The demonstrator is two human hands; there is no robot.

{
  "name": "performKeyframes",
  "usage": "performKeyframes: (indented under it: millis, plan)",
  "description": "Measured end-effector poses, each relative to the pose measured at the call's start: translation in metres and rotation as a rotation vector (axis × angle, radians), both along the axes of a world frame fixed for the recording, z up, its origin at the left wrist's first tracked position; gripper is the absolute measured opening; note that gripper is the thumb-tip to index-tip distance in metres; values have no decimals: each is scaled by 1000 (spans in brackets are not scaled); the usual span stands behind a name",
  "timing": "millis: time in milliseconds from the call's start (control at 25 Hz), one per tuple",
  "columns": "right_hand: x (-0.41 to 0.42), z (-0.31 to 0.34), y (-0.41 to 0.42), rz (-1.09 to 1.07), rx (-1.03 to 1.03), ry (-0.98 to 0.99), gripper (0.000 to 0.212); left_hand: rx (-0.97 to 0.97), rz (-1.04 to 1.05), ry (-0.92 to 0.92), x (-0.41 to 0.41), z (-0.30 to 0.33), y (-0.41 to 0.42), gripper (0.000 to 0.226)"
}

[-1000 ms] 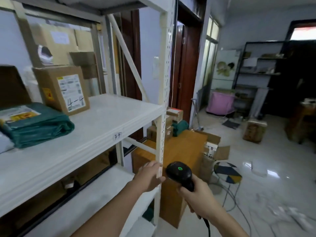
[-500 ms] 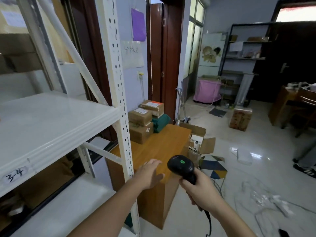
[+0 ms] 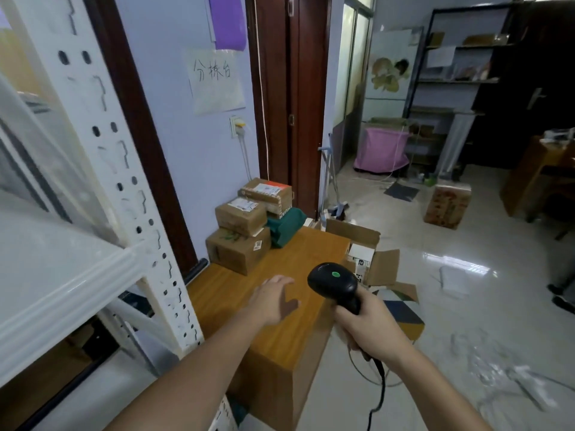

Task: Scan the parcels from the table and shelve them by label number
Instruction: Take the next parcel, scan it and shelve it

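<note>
Low in the frame, right of centre, the right hand (image 3: 370, 329) grips the handle of a black scanner (image 3: 334, 283), its green light facing up and its cable trailing toward the bottom edge; just left of it the left hand (image 3: 273, 298) hovers over the wooden table (image 3: 295, 331) with fingers spread and relaxed, holding nothing; at the table's far end, centre frame against the wall, the parcels (image 3: 239, 244) sit stacked, three brown boxes with a green bag (image 3: 284, 227) beside them; the white shelf (image 3: 62, 275) fills the left side.
</note>
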State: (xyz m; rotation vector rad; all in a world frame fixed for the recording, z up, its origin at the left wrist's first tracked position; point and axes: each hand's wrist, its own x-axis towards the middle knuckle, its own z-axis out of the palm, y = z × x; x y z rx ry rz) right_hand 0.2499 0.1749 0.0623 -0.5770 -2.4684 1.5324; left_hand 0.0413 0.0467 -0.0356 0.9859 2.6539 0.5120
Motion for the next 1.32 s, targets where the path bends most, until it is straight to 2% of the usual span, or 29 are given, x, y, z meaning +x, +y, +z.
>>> performKeyframes:
  millis: [240, 360, 520, 720, 1120, 1320]
  plan:
    - [-86, -11, 102, 135, -9, -8, 11, 7, 135, -8, -65, -11, 78, 67]
    - [-129, -15, 150, 203, 87, 1, 11, 22, 238, -32, -89, -16, 109, 67]
    - [-183, -15, 194, 291, 85, -14, 13, 9, 330, -19, -122, -21, 133, 68]
    - [-250, -19, 218, 362, 8, -45, 15, 12, 437, -42, -174, -35, 141, 71]
    - [-395, -31, 234, 451, -55, -92, 19, 107, 621, -122, -303, -59, 139, 58]
    - [-447, -39, 236, 507, -50, -120, 13, 157, 734, -121, -342, -64, 139, 56]
